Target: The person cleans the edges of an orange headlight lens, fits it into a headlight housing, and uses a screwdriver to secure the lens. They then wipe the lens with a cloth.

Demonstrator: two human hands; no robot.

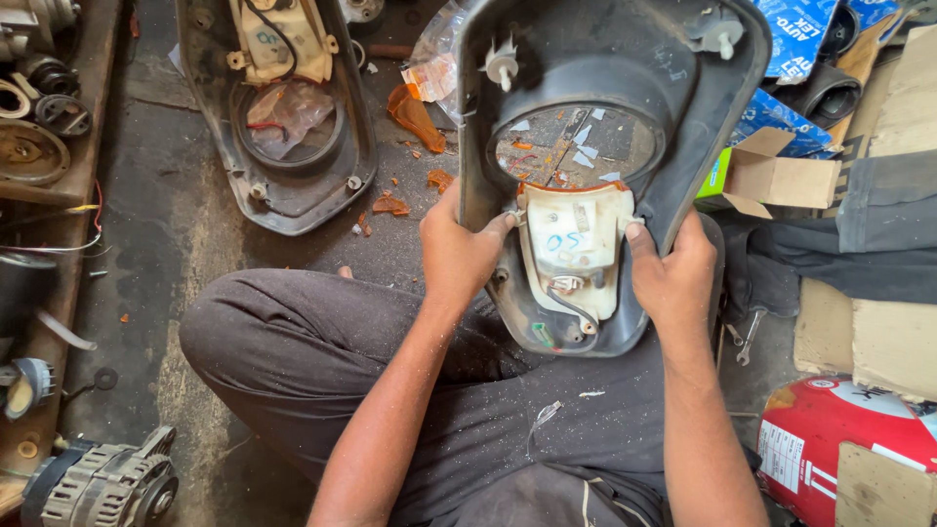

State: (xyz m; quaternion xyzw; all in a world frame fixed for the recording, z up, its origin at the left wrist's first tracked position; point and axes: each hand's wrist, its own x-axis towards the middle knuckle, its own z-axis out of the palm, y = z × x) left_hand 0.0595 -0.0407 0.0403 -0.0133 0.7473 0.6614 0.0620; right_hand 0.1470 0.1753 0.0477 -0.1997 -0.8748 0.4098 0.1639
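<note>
I sit on the floor with a dark grey plastic mirror housing (708, 127) resting on my lap, its back side up. A round opening in it shows shards of broken glass (576, 146). Below the opening sits a cream-coloured lamp unit (576, 249) with an orange rim and a black wire. My left hand (459, 249) grips the housing's left edge, thumb pressing the lamp unit's upper left corner. My right hand (669, 268) grips the right edge, thumb on the unit's right corner.
A second housing (283, 185) of the same kind lies on the floor at the upper left, orange plastic fragments (415, 117) beside it. Metal parts line the left edge, an alternator (102, 483) bottom left. Cardboard boxes (781, 176), a spanner (747, 337) and a red can (830, 444) lie right.
</note>
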